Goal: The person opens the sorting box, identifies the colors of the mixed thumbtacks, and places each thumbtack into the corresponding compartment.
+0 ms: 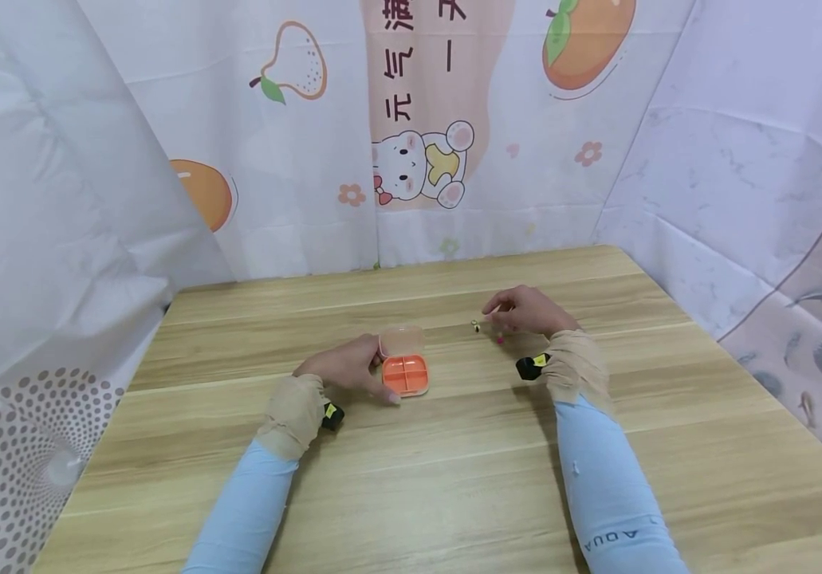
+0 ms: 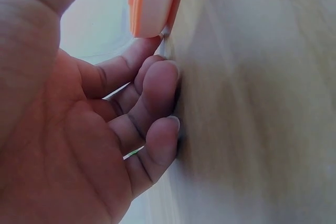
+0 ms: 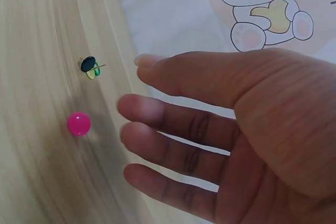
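Note:
A small orange case (image 1: 405,375) with four compartments lies on the table, its clear lid (image 1: 402,341) swung up at the back. My left hand (image 1: 350,368) holds the case by its left side, thumb along the near corner and index finger at the far one; the other fingers (image 2: 160,87) curl beside it near the tabletop. To the right, my right hand (image 1: 528,309) hovers with fingers spread and nothing between them. Below its fingertips lie a shiny pink round piece (image 3: 79,124) and a small cluster of dark and gold pieces with a thin pin (image 3: 89,66).
The wood-grain table (image 1: 454,478) runs back to a printed white curtain (image 1: 310,199), with more curtain on both sides. Each wrist carries a black camera, the right one (image 1: 529,367) close over the table.

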Motion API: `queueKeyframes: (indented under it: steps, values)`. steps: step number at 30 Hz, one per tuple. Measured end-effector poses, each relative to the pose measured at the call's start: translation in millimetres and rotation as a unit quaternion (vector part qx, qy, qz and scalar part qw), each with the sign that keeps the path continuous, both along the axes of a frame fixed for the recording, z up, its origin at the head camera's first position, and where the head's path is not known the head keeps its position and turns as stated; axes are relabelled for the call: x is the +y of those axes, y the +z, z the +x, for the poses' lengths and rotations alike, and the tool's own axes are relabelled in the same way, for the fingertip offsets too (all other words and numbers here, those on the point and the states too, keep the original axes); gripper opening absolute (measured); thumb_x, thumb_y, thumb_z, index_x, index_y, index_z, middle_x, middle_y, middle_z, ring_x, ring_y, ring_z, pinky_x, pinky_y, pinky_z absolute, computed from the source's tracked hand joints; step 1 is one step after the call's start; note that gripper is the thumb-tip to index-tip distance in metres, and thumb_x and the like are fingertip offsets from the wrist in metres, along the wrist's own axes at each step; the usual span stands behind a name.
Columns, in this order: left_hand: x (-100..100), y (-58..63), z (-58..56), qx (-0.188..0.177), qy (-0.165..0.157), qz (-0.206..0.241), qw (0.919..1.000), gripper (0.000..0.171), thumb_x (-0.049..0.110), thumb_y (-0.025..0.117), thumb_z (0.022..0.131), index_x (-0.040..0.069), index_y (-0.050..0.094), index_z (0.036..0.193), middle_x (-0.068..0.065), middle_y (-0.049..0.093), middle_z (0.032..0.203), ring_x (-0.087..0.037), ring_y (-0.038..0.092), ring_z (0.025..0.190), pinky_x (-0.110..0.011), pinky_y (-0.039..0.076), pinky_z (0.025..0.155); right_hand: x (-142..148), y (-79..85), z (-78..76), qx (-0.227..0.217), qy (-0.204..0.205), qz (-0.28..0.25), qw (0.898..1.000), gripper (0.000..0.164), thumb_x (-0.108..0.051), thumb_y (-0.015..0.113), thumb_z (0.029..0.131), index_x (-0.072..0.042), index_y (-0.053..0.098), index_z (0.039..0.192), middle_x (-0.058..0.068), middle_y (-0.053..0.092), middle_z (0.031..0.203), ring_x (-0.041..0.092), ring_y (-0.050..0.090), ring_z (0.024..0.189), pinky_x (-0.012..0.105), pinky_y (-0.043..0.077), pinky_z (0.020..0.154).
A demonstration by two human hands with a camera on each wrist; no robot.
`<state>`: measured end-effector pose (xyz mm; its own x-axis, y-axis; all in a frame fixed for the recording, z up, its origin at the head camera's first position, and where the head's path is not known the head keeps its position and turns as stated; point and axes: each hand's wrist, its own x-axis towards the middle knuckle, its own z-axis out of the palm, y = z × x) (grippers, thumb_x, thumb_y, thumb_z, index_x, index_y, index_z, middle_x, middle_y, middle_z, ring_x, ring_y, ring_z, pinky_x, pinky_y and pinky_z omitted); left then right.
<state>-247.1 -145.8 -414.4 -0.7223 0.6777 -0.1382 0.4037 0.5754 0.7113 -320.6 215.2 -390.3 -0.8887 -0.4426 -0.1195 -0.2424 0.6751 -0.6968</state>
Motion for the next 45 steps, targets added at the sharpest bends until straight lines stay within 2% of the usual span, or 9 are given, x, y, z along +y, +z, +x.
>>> queueKeyframes:
  steps: [4,10,15,21,30,37,45]
  values:
    - [0,-2.4,-1.6,-0.005,-0.001,0.008,1.0,0.062,0.034,0.096,0.073,0.018,0.062,0.122,0.001,0.061,0.099,-0.015,0.048,0.086,-0.032,0.044,0.078,-3,-2.0,-0.5,0.011,0.0,0.007,1.0,0.021,-0.012,0.064,0.101,-0.004,0.072,0.119,0.012,0.069,0.092,0.024,0.061,0.074,0.035,0.051,0.071]
    - [0,-3.8,-2.0,-0.02,-0.001,0.019,0.9996,0.056,0.032,0.096,0.073,0.019,0.065,0.118,0.004,0.068,0.098,-0.01,0.05,0.083,-0.031,0.046,0.078,-13,-6.5,-0.9,0.005,0.008,0.007,1.0,0.018,-0.013,0.068,0.099,-0.005,0.075,0.114,0.011,0.072,0.092,0.024,0.069,0.073,0.037,0.056,0.074]
    - [1,-4.1,-1.8,-0.028,0.003,0.016,0.9995,0.054,0.031,0.096,0.073,0.018,0.066,0.116,0.007,0.071,0.096,-0.007,0.054,0.083,-0.029,0.048,0.079,-19,-10.8,-2.4,0.017,0.026,0.036,0.999,0.014,-0.016,0.071,0.098,-0.01,0.078,0.109,0.006,0.073,0.084,0.022,0.065,0.068,0.036,0.054,0.067]
    - [1,-4.1,-0.3,-0.034,0.003,0.02,0.9992,0.057,0.029,0.095,0.075,0.017,0.063,0.121,0.007,0.071,0.103,-0.009,0.059,0.092,-0.03,0.049,0.087,-19,-13.9,-4.0,0.034,0.039,0.054,0.997,0.008,-0.015,0.073,0.097,-0.01,0.079,0.098,0.003,0.072,0.08,0.02,0.063,0.065,0.033,0.053,0.064]
    - [0,-1.2,1.7,-0.027,0.009,0.013,0.9995,0.061,0.031,0.095,0.075,0.016,0.06,0.123,0.003,0.067,0.105,-0.013,0.056,0.093,-0.034,0.048,0.088,-8,-15.9,-6.3,0.047,0.026,0.067,0.996,0.006,-0.016,0.077,0.094,-0.01,0.079,0.092,0.0,0.071,0.074,0.017,0.062,0.069,0.031,0.05,0.067]
    - [-1,-0.1,1.9,-0.034,0.01,0.023,0.9991,0.065,0.029,0.095,0.075,0.014,0.057,0.127,0.001,0.064,0.11,-0.015,0.055,0.098,-0.036,0.047,0.093,1,-14.5,-5.7,0.033,0.012,0.062,0.997,0.008,-0.017,0.08,0.092,-0.01,0.077,0.088,-0.001,0.073,0.076,0.016,0.067,0.073,0.031,0.05,0.072]
    - [-1,2.8,5.2,-0.035,0.019,0.016,0.9991,0.065,0.027,0.095,0.075,0.013,0.056,0.125,0.0,0.063,0.108,-0.016,0.054,0.096,-0.035,0.046,0.09,7,-13.6,-3.2,0.01,0.013,0.049,0.999,0.009,-0.015,0.075,0.095,-0.006,0.074,0.095,0.001,0.074,0.081,0.017,0.064,0.075,0.032,0.05,0.071]
